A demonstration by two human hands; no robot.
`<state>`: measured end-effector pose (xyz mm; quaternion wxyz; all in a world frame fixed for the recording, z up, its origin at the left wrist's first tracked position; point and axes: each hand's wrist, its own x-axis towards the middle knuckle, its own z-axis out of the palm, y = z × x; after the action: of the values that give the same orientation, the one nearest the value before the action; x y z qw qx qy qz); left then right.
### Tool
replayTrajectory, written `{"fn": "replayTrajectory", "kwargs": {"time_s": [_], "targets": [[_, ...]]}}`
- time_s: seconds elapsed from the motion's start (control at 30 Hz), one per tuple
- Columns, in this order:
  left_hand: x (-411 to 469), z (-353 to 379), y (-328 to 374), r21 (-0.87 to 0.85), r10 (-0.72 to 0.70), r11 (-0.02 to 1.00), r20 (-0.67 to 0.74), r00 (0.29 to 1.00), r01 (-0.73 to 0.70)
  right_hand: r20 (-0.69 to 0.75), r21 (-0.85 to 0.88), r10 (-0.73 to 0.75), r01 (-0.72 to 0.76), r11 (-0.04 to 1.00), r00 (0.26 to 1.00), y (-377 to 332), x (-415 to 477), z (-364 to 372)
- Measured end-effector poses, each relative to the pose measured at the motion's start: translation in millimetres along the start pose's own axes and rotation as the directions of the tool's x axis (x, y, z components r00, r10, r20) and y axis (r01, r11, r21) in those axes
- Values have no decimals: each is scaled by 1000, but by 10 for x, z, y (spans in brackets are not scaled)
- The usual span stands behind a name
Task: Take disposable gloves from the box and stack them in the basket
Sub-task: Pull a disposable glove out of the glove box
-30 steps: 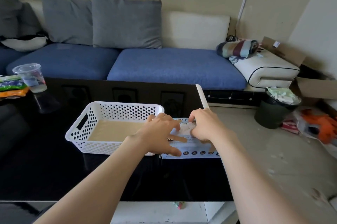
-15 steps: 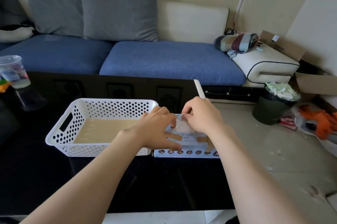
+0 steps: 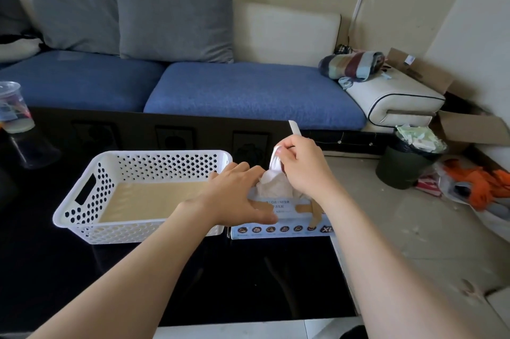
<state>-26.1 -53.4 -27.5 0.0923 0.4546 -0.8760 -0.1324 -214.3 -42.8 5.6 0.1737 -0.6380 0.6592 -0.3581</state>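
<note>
Centrally, a glove point(image 3: 271, 183) is pinched by the right hand point(image 3: 303, 173); the box point(image 3: 287, 229) is steadied under the flat left hand point(image 3: 234, 197).

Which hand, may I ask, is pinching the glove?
The right hand, pinching the glove above the box; the left hand only presses flat on the box.

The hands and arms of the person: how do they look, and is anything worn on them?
The left hand and the right hand are bare: no gloves, rings or watch visible. The left forearm and the right forearm show no sleeve.
</note>
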Motion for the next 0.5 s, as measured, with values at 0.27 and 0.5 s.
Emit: {"fn": "replayTrajectory", "kwargs": {"time_s": [0.27, 0.5], "targets": [[-33, -2, 2, 14, -28, 1000, 28, 999, 28, -310, 143, 112, -70, 987, 944, 19, -42, -43], [-68, 3, 103, 37, -25, 999, -121, 992, 30, 165, 199, 132, -164, 966, 978, -46, -117, -179]]}}
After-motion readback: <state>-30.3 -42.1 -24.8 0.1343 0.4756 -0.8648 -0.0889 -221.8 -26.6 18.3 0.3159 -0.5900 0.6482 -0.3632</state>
